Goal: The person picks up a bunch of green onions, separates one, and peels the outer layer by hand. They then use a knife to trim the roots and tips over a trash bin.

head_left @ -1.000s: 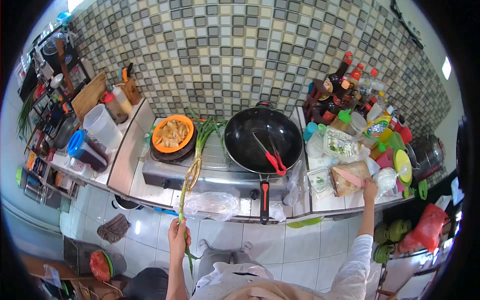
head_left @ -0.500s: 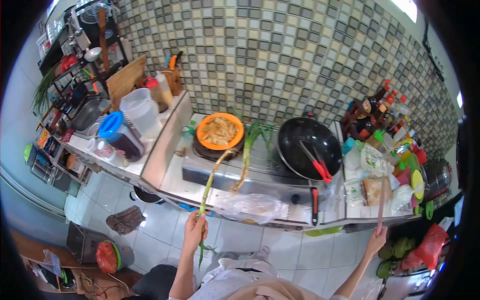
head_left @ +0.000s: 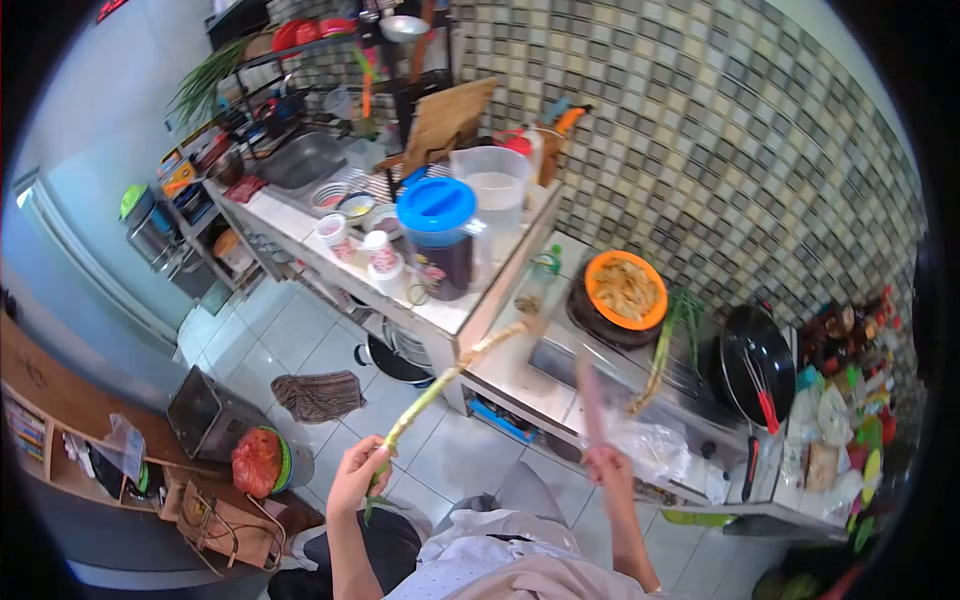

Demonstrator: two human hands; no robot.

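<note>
My left hand [head_left: 358, 475] is closed around the green end of a long leek [head_left: 428, 398]. The leek slants up and to the right, its pale, brownish root end over the counter edge. My right hand [head_left: 608, 466] grips a knife [head_left: 591, 405], the blade pointing up and slightly smeared by motion. Its handle is hidden in my fingers. A second leek [head_left: 660, 362] lies on the stove front, below an orange bowl of pale sliced food [head_left: 626, 290]. Close to the knife lies a clear plastic bag [head_left: 650, 447].
A black wok [head_left: 740, 350] with red-handled tongs sits on the stove's right side. On the raised left counter stand a blue-lidded pitcher [head_left: 437, 235], a clear jug [head_left: 495, 195] and small cups. A sink [head_left: 300, 160] lies beyond. On the floor are a cloth [head_left: 318, 396] and a bin [head_left: 300, 465].
My view has turned left toward the sink side. My right hand has brought the knife from the far right counter to the middle, nearer the leek in my left hand.
</note>
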